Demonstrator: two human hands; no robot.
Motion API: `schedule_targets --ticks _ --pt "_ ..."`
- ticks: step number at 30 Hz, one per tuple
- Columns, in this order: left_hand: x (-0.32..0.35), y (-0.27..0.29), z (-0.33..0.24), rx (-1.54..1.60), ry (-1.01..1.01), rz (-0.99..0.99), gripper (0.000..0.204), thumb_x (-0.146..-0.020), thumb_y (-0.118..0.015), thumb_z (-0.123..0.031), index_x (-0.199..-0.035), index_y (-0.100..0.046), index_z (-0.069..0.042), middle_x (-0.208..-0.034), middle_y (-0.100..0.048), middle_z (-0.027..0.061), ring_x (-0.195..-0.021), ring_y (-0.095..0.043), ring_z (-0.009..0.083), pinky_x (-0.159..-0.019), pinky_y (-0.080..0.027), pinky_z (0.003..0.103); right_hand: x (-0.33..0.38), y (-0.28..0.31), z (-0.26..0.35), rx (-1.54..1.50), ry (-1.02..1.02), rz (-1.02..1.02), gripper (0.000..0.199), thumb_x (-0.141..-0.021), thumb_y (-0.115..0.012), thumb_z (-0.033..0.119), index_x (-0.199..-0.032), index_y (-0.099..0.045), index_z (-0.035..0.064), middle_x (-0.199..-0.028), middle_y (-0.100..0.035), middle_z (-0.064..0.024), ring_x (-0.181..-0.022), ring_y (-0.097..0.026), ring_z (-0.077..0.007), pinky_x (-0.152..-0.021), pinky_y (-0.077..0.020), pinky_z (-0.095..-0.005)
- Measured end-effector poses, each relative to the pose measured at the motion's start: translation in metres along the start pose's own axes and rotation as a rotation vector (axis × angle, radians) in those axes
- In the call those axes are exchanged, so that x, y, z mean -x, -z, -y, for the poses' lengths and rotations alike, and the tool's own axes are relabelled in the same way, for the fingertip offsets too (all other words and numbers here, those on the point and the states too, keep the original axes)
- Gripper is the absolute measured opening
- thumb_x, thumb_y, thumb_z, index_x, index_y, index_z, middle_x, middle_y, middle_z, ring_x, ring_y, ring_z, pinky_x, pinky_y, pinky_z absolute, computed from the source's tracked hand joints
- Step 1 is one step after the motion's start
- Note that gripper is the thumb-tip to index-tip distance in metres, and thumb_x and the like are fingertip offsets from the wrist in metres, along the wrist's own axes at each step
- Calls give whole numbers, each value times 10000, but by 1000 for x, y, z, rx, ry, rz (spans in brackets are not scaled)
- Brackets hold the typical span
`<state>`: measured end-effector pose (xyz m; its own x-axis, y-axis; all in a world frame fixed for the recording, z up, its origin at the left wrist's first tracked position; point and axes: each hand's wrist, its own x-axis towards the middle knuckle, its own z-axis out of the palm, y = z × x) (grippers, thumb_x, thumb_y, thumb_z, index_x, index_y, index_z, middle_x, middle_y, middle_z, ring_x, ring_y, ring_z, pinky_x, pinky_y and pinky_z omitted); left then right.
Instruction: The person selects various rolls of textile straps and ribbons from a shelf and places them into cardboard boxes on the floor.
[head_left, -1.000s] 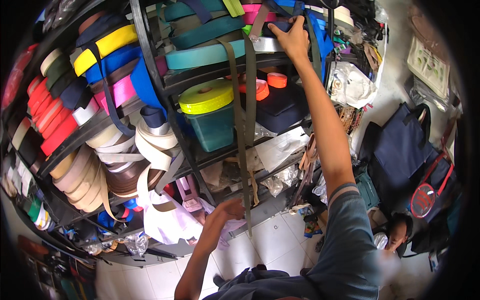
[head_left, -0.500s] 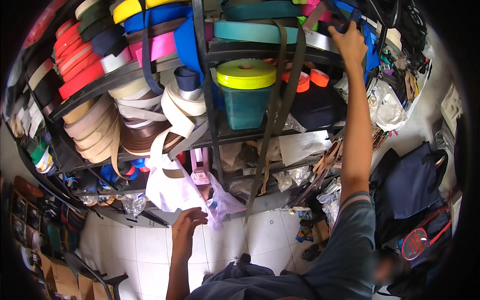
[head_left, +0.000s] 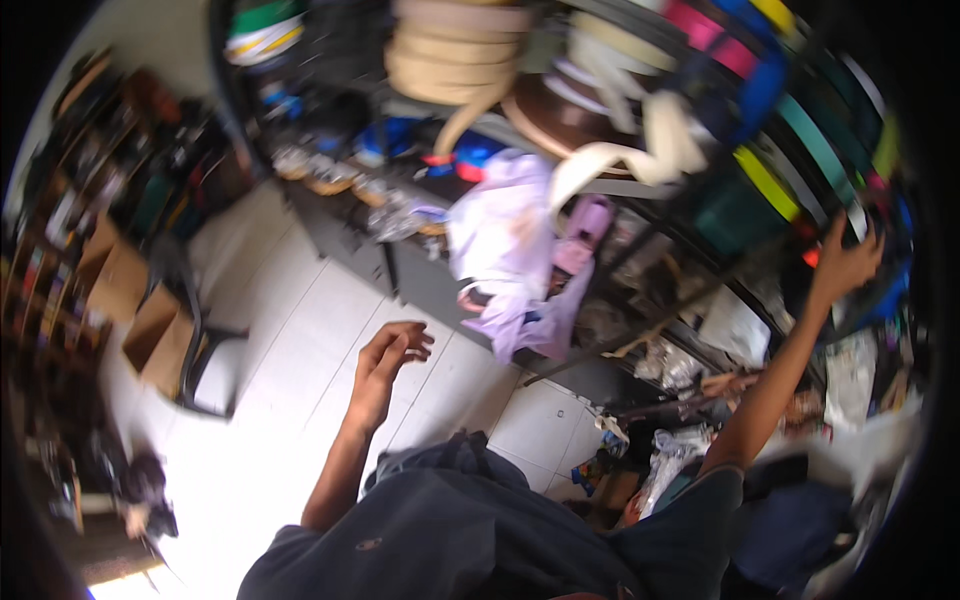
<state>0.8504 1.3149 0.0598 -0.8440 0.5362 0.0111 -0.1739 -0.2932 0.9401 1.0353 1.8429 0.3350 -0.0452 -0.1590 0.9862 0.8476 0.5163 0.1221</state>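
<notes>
My right hand (head_left: 848, 264) is stretched out to the far right, beside the shelf of webbing rolls. Its fingers are spread, and nothing shows in them. Close by are a teal webbing roll (head_left: 812, 145) and a bright yellow roll (head_left: 768, 184) above a dark green bin (head_left: 735, 218). My left hand (head_left: 385, 368) hangs in the air over the white tiled floor, fingers loosely bent and holding nothing. Ahead of it a pale lilac plastic bag (head_left: 500, 220) hangs at the shelf front, under a cream webbing strip (head_left: 600, 165). Motion blurs much of the shelf.
Beige webbing rolls (head_left: 450, 70) are stacked on the shelf. Open cardboard boxes (head_left: 160, 340) and a dark chair (head_left: 215, 345) stand at the left. Clear plastic packets (head_left: 665, 362) lie low on the shelf. A dark bag (head_left: 800, 530) sits at the lower right.
The view has swung left, so the shelf sits further right and tilted. My right hand has come off the dark webbing at the upper shelf, its fingers now spread. My left hand stays loosely bent.
</notes>
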Motion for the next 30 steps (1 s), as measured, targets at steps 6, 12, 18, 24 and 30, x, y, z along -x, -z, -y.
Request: schedule_targets --ticks 6,12,18,24,30 --pt "77 110 -28 -35 -70 -285 268 -980 -473 -212 -1082 -581 12 -960 -634 99 -893 -582 166 -824 -463 310 38 33 121 -248 67 111 538 -840 -656 454 -1176 -588 40 -1184 -557 -197 -1107 -513 -392 -925 -421 -475" --pt "167 201 -40 -99 -89 -676 348 -999 -459 -271 -719 -460 -65 -538 -426 1 -468 -395 86 -569 -436 278 103 175 314 -911 -124 363 347 -905 -624 269 -1100 -583 -16 -1037 -607 -154 -934 -604 -273 -831 -476 -374" --pt "259 275 -37 -22 -241 -1055 368 -1014 -414 -304 -751 -470 -53 -532 -412 -4 -398 -282 61 -390 -304 220 223 284 503 -1658 -551 1595 231 -980 -481 175 -1082 -590 -1 -729 -608 -71 -473 -528 -83 -410 -381 -223" --pt "336 363 -46 -56 -196 -1476 412 -1004 -440 -325 -702 -486 -49 -531 -408 -11 -399 -283 35 -358 -210 215 242 419 675 -2095 -314 1748 163 -958 -476 77 -1063 -582 12 -766 -610 -64 -474 -539 -80 -400 -386 -209" --pt "397 451 -68 -120 -231 -1801 426 -994 -458 -347 -705 -495 -37 -509 -364 -30 -405 -282 35 -371 -212 206 228 515 838 -2132 27 1942 189 -942 -521 122 -1053 -586 -17 -779 -655 -95 -450 -540 -92 -426 -439 -230"
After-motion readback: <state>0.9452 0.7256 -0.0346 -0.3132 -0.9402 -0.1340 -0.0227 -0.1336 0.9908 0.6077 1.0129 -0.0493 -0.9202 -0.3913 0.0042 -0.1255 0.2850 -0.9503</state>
